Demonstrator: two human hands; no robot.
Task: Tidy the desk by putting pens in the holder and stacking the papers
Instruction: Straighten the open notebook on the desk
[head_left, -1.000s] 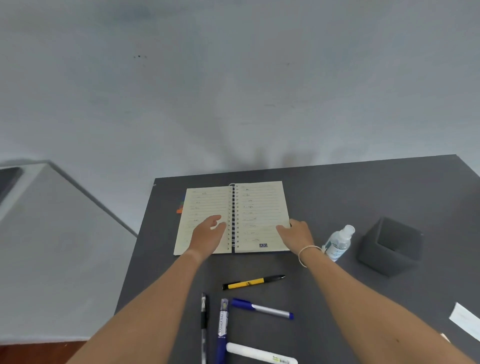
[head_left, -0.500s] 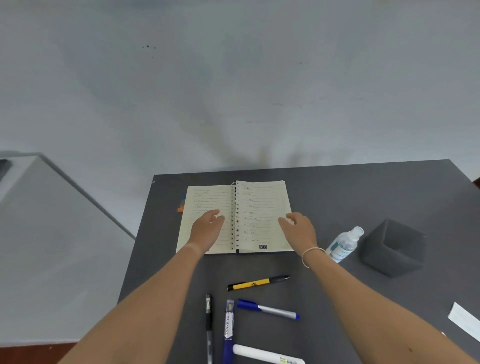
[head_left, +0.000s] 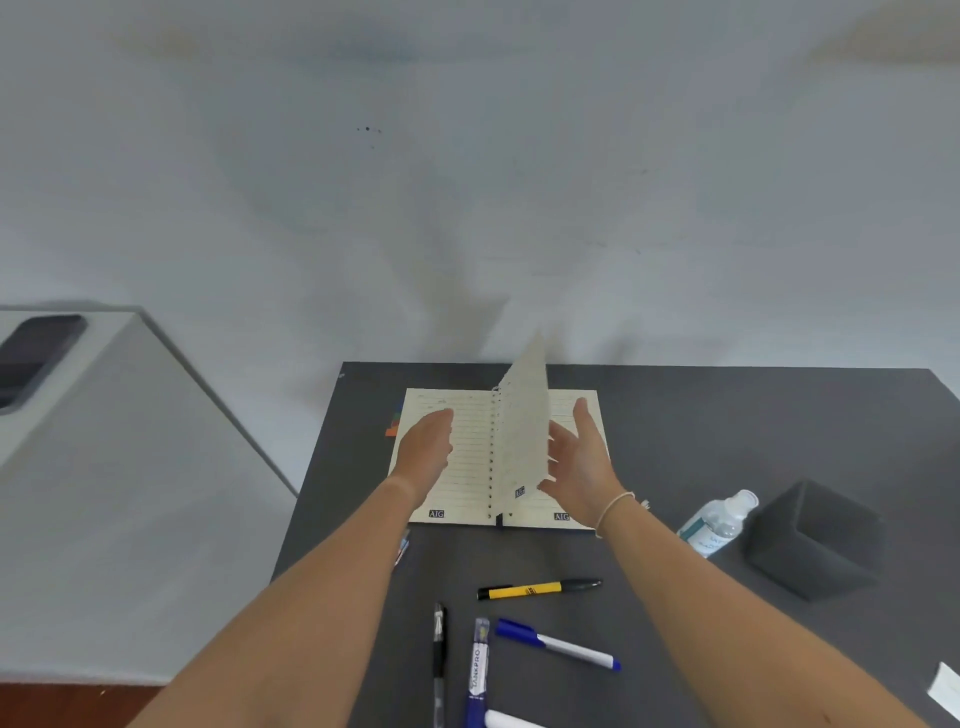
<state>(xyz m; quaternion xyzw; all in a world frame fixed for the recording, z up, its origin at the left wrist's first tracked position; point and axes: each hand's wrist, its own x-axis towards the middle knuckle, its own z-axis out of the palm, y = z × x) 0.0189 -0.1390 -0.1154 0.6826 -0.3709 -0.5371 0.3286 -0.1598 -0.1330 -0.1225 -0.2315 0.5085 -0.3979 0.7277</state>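
notebook (head_left: 457, 462) lies open at the far middle of the dark desk (head_left: 727, 415), and a sheaf of its right-hand pages (head_left: 524, 431), flat half a second ago, now stands nearly upright over the spiral. right hand (head_left: 579, 462), fingers spread and straight, has left the page's lower edge and is behind the raised sheaf, while left hand (head_left: 423, 449) still rests flat and relaxed on the left page. pens (head_left: 540, 590) lie near the front edge and the grey holder (head_left: 815, 540) sits to the right, unmoved.

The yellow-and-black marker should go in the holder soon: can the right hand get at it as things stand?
Probably yes. The right hand is open, holding nothing, and the yellow-and-black marker lies alone on bare desk, just nearer the person.
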